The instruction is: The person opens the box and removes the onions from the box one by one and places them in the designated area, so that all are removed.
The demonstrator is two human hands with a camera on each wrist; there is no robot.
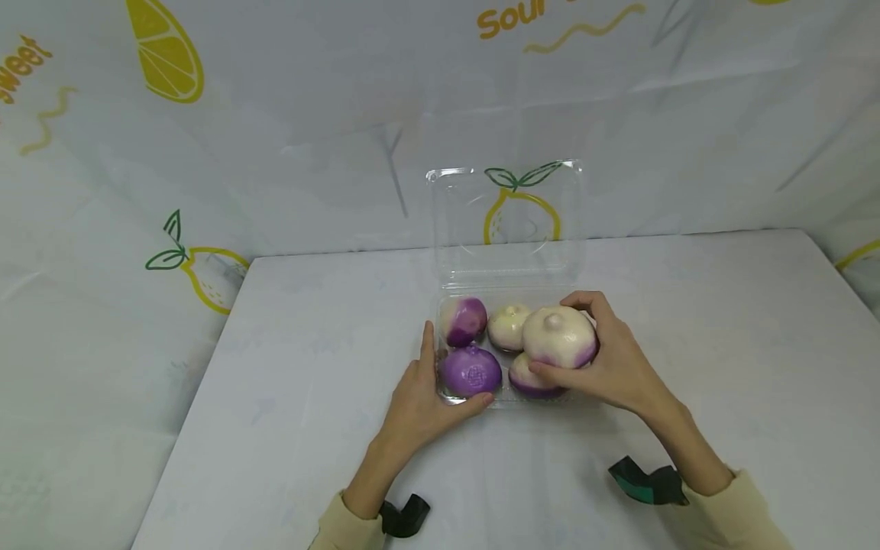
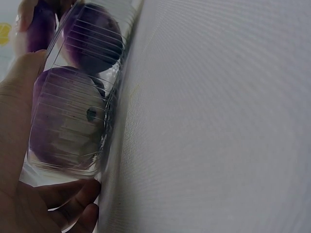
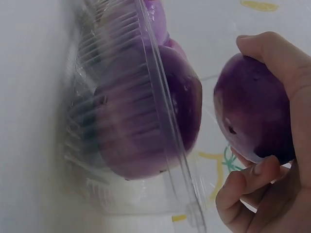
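Observation:
A clear plastic clamshell container (image 1: pixel 510 275) lies open, holding several purple-and-white turnips. In the head view, a purple turnip (image 1: pixel 471 372) sits front left, a half-purple one (image 1: pixel 464 321) behind it, a pale one (image 1: pixel 507 327) back right and another (image 1: pixel 533 379) front right. My right hand (image 1: pixel 608 359) grips one more turnip (image 1: pixel 558 336) above the right part; the right wrist view shows this turnip (image 3: pixel 255 107) outside the rim. At the front left corner, my left hand (image 1: pixel 421 405) spreads its straight thumb and index finger along the container's walls.
The container's lid (image 1: pixel 507 221) stands up at the back. A white cloth covers the table (image 1: pixel 316 367), and behind it hangs a lemon-printed white sheet (image 1: pixel 309 153). Dark straps (image 1: pixel 646 483) show at both wrists.

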